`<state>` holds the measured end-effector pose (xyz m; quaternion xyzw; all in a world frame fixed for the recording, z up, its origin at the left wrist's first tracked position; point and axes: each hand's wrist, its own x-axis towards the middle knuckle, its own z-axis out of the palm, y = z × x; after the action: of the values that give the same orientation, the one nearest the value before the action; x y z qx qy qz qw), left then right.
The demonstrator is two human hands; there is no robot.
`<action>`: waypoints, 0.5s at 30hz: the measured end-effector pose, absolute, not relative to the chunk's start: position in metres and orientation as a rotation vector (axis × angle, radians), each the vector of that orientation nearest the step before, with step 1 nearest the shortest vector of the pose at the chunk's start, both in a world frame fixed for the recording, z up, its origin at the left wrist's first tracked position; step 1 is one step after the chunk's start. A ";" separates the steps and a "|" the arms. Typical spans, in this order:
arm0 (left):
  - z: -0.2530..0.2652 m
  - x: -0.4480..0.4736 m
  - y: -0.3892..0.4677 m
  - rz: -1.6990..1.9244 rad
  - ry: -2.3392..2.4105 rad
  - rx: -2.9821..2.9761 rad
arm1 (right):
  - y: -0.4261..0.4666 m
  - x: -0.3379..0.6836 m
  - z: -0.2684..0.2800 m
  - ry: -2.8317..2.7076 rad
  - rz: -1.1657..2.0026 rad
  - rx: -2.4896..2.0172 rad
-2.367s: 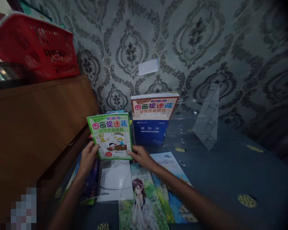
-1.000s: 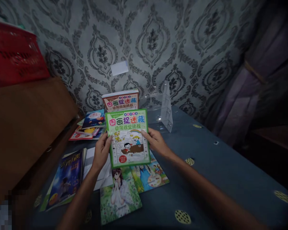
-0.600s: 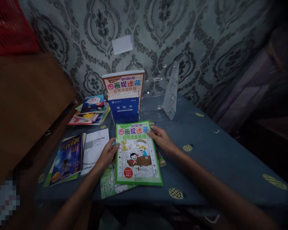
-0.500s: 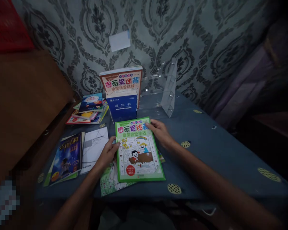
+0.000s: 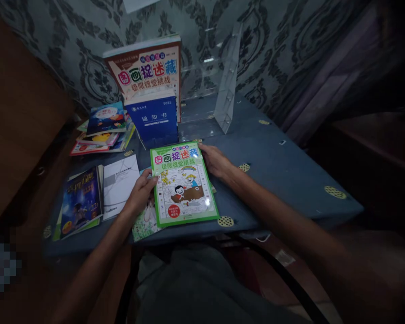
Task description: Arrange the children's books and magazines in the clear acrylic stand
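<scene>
Between my hands is a green-bordered picture book (image 5: 184,184), its cover facing up. My left hand (image 5: 142,191) grips its left edge, thumb on the cover. At its upper right edge, my right hand (image 5: 216,160) is closed on it, the fingers partly hidden underneath. Another illustrated book (image 5: 146,222) lies below it, mostly covered. Just behind stands a clear acrylic rack (image 5: 225,90). Its left side holds an upright brown-bordered picture book (image 5: 145,72) with a blue booklet (image 5: 155,119) in front.
At the left of the blue-clothed table (image 5: 276,180) lie a dark blue-purple book (image 5: 81,202) and a white booklet (image 5: 121,184). Further back is a pile of children's books (image 5: 104,123). A brown panel (image 5: 23,99) rises on the left, and patterned wallpaper (image 5: 273,27) covers the back wall.
The view has tilted down and come closer, so the table and my lap show more. Both hands keep hold of the green-bordered book, which sits nearly the same way.
</scene>
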<state>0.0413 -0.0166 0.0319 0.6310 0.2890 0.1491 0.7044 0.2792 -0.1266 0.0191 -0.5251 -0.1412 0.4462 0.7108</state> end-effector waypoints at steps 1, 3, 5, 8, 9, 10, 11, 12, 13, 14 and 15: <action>0.031 0.041 -0.017 0.334 0.646 1.402 | -0.132 0.276 0.017 -0.359 0.993 -1.176; 0.032 0.040 -0.018 0.346 0.653 1.404 | -0.147 0.268 0.015 -0.462 1.018 -1.202; 0.035 0.039 -0.022 0.357 0.661 1.411 | -0.165 0.263 0.016 -0.564 1.065 -1.238; 0.048 0.045 -0.031 0.356 0.615 1.471 | -0.191 0.270 0.027 -0.725 1.108 -1.290; 0.056 0.051 -0.033 0.364 0.572 1.516 | -0.198 0.277 0.035 -0.780 1.082 -1.310; 0.066 0.058 -0.036 0.384 0.516 1.576 | -0.203 0.287 0.045 -0.837 1.044 -1.335; 0.078 0.068 -0.038 0.421 0.451 1.644 | -0.208 0.298 0.059 -0.889 0.973 -1.356; 0.092 0.080 -0.039 0.477 0.382 1.714 | -0.211 0.310 0.075 -0.938 0.879 -1.372; 0.108 0.092 -0.041 0.545 0.310 1.783 | -0.214 0.322 0.093 -0.983 0.765 -1.381; 0.126 0.106 -0.041 0.623 0.239 1.848 | -0.215 0.333 0.112 -1.017 0.627 -1.382; 0.144 0.121 -0.040 0.714 0.174 1.902 | -0.215 0.344 0.130 -1.045 0.486 -1.379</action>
<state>0.1211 -0.0403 0.1435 0.7945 0.0727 0.2985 0.5239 0.3440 -0.2148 0.1303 -0.6004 -0.4549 0.2118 0.6227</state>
